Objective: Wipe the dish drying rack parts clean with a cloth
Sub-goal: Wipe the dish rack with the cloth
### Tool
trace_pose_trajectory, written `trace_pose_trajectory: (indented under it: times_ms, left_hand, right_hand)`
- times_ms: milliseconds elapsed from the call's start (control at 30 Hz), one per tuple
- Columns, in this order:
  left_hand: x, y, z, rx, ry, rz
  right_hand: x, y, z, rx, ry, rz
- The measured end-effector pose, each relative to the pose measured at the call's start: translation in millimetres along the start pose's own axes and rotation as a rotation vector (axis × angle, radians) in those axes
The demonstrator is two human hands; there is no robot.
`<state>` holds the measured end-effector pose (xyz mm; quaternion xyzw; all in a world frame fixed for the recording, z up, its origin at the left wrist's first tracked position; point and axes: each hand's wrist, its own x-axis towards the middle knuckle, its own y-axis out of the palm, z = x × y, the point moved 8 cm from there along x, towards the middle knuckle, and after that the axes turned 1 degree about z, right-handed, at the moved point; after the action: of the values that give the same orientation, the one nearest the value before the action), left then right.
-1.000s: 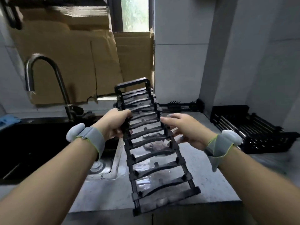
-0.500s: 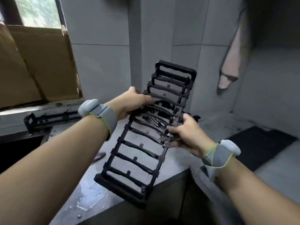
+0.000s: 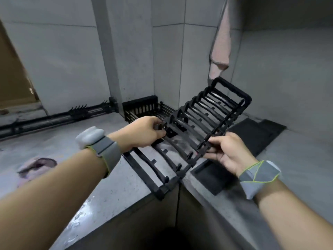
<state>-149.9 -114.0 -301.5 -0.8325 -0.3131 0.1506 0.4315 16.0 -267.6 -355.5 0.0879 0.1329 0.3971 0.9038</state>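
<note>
Swung from over the sink side to the right-hand corner of the worktop [image 3: 126, 186] within the last second, and now held there: black slatted rack insert [image 3: 203, 127], tilted, far end raised toward the corner wall, near end hanging just past the worktop edge. Left hand [image 3: 144, 131] closed around the left rail, fingers curled under and thumb on top; right hand [image 3: 226, 152] pinching the right rail between thumb and fingertips. Beneath the raised end, the black rack basket [image 3: 142, 107] against the far wall, and a flat black drip tray [image 3: 252, 134] lying to the right on the adjoining worktop; another dark flat piece just below the right hand, hard to identify. Long black rod frame [image 3: 59, 118] lying along the far-left wall. Crumpled pinkish cloth [image 3: 34, 165] left on the worktop at near left, well apart from both hands; a second pink cloth [image 3: 220, 44] hanging on the far wall above the insert. No cloth in either hand, so no wiping under way here; probably a carry toward the other parts, either setting this piece down or fitting it back. Puddled water on the near worktop, so a slippery landing spot likely.
</note>
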Motion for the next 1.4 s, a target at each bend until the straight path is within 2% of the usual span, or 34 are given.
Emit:
trace_pose_trajectory:
  times_ms: [100, 167, 200, 267, 300, 333, 367, 433, 467, 533, 633, 700, 933, 1100, 1233, 1333, 1400]
  left_hand:
    - [12.9, 27.6, 0.0, -0.095, -0.005, 0.052]
    - [19.0, 42.4, 5.5, -0.183, -0.034, 0.088]
    - [23.6, 48.2, 8.1, -0.225, -0.05, 0.098]
    - [30.8, 56.2, 10.8, -0.269, -0.073, 0.108]
    - [34.4, 59.8, 9.9, -0.281, -0.077, 0.114]
    - [38.1, 63.4, 7.2, -0.301, -0.08, 0.126]
    - [41.5, 67.7, 3.5, -0.335, -0.086, 0.145]
    - [46.8, 72.7, -1.7, -0.403, -0.091, 0.163]
    - [50.6, 76.5, -3.2, -0.411, -0.088, 0.167]
    - [60.1, 81.3, -6.3, -0.371, -0.08, 0.156]
    - [71.8, 87.8, -8.5, -0.322, -0.09, 0.146]
    - [78.6, 91.1, -11.4, -0.32, -0.094, 0.146]
    - [95.6, 102.9, -44.3, -0.222, -0.038, 0.167]
    - [108.4, 111.5, -74.1, 0.027, 0.066, 0.201]
    - [107.7, 101.5, -78.2, 0.161, 0.168, 0.082]
    - [100.0, 87.7, -57.3, 0.042, 0.144, -0.02]
    - [90.9, 86.9, -40.1, -0.107, 0.092, -0.015]
  right_hand:
    - [3.1, -27.5, 3.3, -0.037, 0.071, -0.047]
    - [8.3, -50.4, 12.9, -0.124, 0.049, -0.11]
    - [12.2, -66.5, 24.6, -0.273, -0.039, -0.197]
    - [1.1, -74.0, 60.8, -0.699, -0.379, -0.346]
    - [-11.6, -58.4, 76.7, -0.87, -0.584, -0.318]
    - [-24.6, -32.7, 83.9, -0.996, -0.75, -0.184]
    - [-34.0, -7.5, 79.3, -1.108, -0.833, 0.009]
    - [-50.3, 40.2, 50.7, -1.429, -0.877, 0.328]
    - [-53.4, 53.7, 34.5, -1.593, -0.893, 0.404]
    - [-47.6, 64.7, 13.7, -1.794, -0.832, 0.402]
    - [-37.3, 65.1, -4.1, -1.795, -0.631, 0.362]
    - [-35.1, 66.1, -13.3, -1.8, -0.577, 0.35]
    - [-41.1, 61.9, -12.2, -1.819, -0.803, 0.21]
    - [-31.4, 40.6, -7.8, -1.783, -0.779, 0.101]
    - [-20.0, 32.6, -1.1, -1.792, -0.727, 0.057]
    - [-9.5, 20.5, 7.1, -1.812, -0.687, 0.027]
    - [-2.3, 7.2, 13.3, -1.809, -0.652, 0.003]
